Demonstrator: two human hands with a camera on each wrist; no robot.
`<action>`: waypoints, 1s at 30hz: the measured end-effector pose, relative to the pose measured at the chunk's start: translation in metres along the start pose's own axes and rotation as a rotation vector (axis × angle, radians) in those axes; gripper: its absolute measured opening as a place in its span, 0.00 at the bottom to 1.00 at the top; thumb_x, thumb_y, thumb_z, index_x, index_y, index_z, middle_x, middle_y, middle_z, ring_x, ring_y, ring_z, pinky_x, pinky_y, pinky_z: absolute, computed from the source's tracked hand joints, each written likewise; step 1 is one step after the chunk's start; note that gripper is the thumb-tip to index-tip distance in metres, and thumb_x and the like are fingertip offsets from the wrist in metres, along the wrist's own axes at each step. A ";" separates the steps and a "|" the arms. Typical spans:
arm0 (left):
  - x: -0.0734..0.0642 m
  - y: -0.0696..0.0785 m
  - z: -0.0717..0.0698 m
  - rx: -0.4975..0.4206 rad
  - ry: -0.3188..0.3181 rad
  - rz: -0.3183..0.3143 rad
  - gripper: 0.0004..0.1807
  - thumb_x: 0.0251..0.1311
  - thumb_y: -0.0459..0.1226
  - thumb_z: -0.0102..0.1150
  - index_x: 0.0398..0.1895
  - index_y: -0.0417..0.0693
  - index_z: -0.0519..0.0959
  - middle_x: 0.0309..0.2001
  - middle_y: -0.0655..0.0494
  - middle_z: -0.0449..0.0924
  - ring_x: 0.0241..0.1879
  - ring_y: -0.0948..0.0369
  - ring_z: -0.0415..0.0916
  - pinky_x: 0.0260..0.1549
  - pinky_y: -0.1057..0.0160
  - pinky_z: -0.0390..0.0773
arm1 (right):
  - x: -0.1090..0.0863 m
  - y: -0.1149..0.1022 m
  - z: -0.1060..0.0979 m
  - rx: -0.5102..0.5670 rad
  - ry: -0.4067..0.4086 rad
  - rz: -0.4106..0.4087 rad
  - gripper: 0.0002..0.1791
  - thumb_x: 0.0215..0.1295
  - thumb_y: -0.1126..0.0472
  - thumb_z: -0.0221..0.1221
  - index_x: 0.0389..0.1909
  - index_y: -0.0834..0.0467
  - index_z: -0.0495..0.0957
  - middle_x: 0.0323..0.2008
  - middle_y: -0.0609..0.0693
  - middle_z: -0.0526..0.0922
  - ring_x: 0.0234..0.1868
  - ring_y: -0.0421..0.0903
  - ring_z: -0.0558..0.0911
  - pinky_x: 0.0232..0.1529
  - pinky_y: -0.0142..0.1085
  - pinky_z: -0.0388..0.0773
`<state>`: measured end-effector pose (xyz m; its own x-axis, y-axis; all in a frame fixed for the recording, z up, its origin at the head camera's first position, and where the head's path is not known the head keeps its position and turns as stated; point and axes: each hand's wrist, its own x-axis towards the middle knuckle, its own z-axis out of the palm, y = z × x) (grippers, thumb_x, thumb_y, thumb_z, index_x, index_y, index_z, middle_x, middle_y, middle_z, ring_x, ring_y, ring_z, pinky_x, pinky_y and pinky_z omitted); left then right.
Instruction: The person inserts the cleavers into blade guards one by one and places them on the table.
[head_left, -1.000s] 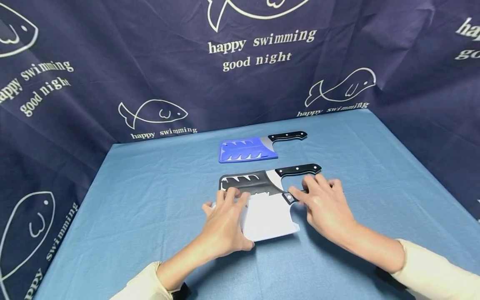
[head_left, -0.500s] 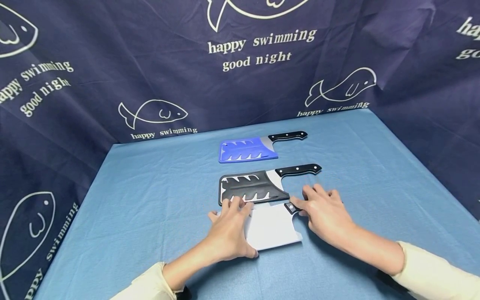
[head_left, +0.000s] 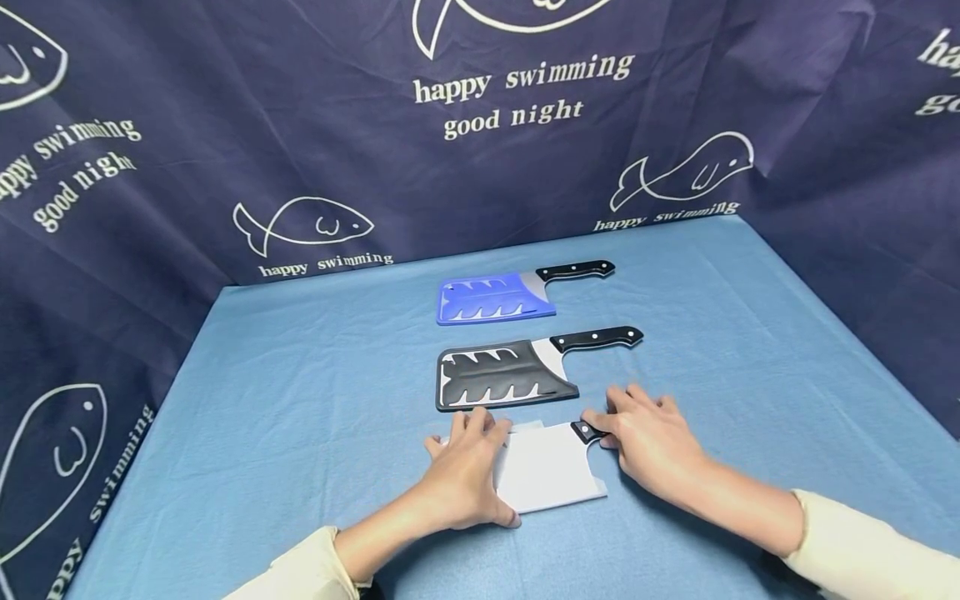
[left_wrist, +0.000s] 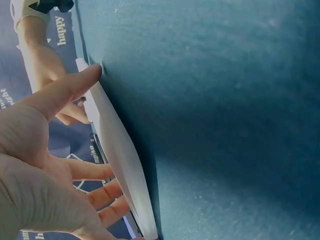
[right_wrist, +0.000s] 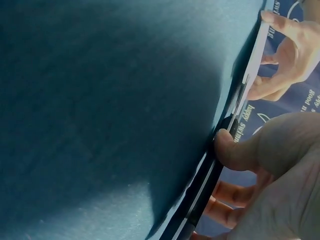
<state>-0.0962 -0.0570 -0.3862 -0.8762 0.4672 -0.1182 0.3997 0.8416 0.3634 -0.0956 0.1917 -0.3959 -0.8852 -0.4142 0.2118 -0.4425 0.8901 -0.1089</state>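
A cleaver with a white blade cover [head_left: 551, 468] lies at the near side of the blue table, its handle to the right. My left hand [head_left: 468, 482] spans the cover's left part, thumb at the near edge and fingers at the far edge, and hides that end. My right hand [head_left: 654, 437] grips the black handle [head_left: 585, 431], thumb on the near side; most of the handle is hidden. In the right wrist view the handle [right_wrist: 200, 187] lies between thumb and fingers. The left wrist view shows the white cover [left_wrist: 117, 142] from its near edge, close to the cloth.
Just beyond lies a cleaver in a black blade cover [head_left: 498, 375]. Farther back is one in a blue cover [head_left: 491, 298]. Both have black handles pointing right. A blue cloth [head_left: 315, 400] covers the table, and a dark curtain [head_left: 495, 183] with white fish hangs behind.
Both hands have drawn the white-covered cleaver toward me, off its overlap with the black-covered one, which now shows whole. The two farther cleavers have stayed put.
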 end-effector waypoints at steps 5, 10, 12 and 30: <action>-0.002 0.000 0.003 0.001 -0.002 0.004 0.58 0.19 0.50 0.84 0.64 0.45 0.70 0.51 0.53 0.65 0.50 0.56 0.58 0.42 0.38 0.61 | -0.002 -0.001 0.002 -0.003 0.015 -0.004 0.19 0.50 0.62 0.70 0.46 0.48 0.85 0.28 0.43 0.68 0.34 0.44 0.68 0.27 0.38 0.57; -0.005 -0.001 0.006 0.005 -0.004 0.013 0.58 0.21 0.51 0.83 0.65 0.47 0.68 0.53 0.53 0.64 0.51 0.55 0.57 0.45 0.36 0.59 | -0.005 -0.001 0.003 -0.006 0.033 -0.008 0.19 0.50 0.62 0.69 0.45 0.47 0.84 0.28 0.43 0.68 0.34 0.44 0.68 0.27 0.39 0.56; -0.006 -0.001 0.006 -0.001 -0.009 0.015 0.59 0.22 0.51 0.83 0.66 0.47 0.67 0.54 0.54 0.64 0.51 0.55 0.57 0.47 0.35 0.58 | -0.005 -0.001 0.004 -0.006 0.036 -0.008 0.19 0.50 0.62 0.69 0.45 0.46 0.84 0.28 0.43 0.67 0.33 0.44 0.68 0.27 0.39 0.57; -0.012 -0.018 -0.011 -0.065 0.075 -0.013 0.55 0.36 0.56 0.76 0.71 0.51 0.63 0.68 0.47 0.57 0.67 0.48 0.52 0.59 0.32 0.46 | -0.007 0.010 -0.009 0.078 -0.046 0.068 0.26 0.58 0.52 0.66 0.59 0.52 0.78 0.48 0.54 0.77 0.49 0.53 0.73 0.47 0.63 0.60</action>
<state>-0.0961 -0.0810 -0.3812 -0.9000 0.4324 -0.0546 0.3717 0.8270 0.4218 -0.0922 0.2053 -0.3898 -0.9184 -0.3635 0.1566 -0.3897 0.8996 -0.1973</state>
